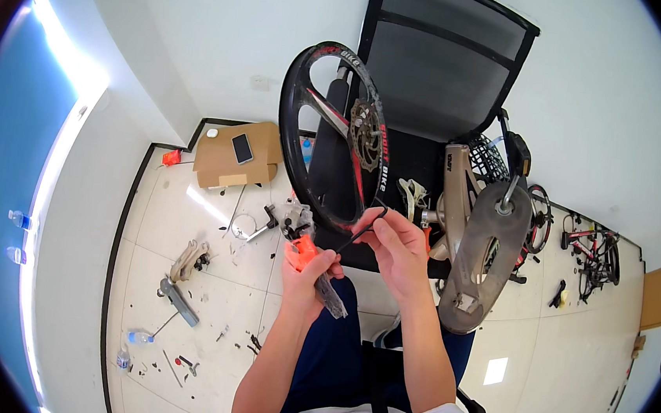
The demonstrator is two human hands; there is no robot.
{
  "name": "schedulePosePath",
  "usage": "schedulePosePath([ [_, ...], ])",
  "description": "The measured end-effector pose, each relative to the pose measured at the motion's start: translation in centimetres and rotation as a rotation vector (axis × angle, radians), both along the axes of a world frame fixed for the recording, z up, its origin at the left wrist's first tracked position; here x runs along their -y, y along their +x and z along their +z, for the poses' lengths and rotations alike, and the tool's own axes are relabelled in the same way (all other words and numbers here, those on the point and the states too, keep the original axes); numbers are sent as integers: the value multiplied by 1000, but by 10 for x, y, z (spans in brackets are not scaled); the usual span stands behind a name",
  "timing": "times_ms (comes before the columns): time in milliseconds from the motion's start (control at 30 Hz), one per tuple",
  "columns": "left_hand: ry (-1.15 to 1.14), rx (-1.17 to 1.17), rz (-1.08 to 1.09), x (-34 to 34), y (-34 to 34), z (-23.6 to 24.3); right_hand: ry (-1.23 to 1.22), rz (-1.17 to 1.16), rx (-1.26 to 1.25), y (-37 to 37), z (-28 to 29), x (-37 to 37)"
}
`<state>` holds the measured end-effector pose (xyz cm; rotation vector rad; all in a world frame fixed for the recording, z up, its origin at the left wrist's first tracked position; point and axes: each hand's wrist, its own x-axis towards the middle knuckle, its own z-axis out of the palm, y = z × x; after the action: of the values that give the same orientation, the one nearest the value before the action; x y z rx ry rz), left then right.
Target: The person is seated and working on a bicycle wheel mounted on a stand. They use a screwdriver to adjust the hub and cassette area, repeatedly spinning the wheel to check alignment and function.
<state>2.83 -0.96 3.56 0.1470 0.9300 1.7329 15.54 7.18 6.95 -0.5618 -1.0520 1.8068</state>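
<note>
My left hand [313,272] grips an orange object [300,253] bundled with black parts [296,221] and crinkled clear plastic [332,301]. My right hand [389,251] pinches a thin black cord or rod [355,236] that runs down toward my left hand. Just beyond both hands, a black three-spoke wheel [296,109] with red accents and a metal brake disc [360,134] stands against a black office chair [444,75]. Beside my right hand is a bronze-grey frame piece [458,186] with a long grey part [474,274] in front of it.
Cardboard [212,165] with a phone [241,148] lies back left on the tiled floor [537,358]. Metal parts [179,303] and plastic bottles [140,337] are scattered at left. Dismantled bicycles [593,257] rest along the right wall. A blue window [22,140] is far left.
</note>
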Motion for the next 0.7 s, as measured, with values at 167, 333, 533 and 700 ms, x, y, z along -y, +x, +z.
schedulePosePath([
  [167, -58, -189, -39, -2, 10, -12, -25, -76, 29, -5, -9, -25],
  [333, -129, -231, 16, -7, 3, -17, 28, -186, 418, -8, -47, -108],
  [533, -190, -220, 69, -5, -7, -21, 359, -403, 836, -34, -57, -159],
  [700, -212, -204, 62, -5, -9, -21, 428, -447, 884, -48, -62, -172],
])
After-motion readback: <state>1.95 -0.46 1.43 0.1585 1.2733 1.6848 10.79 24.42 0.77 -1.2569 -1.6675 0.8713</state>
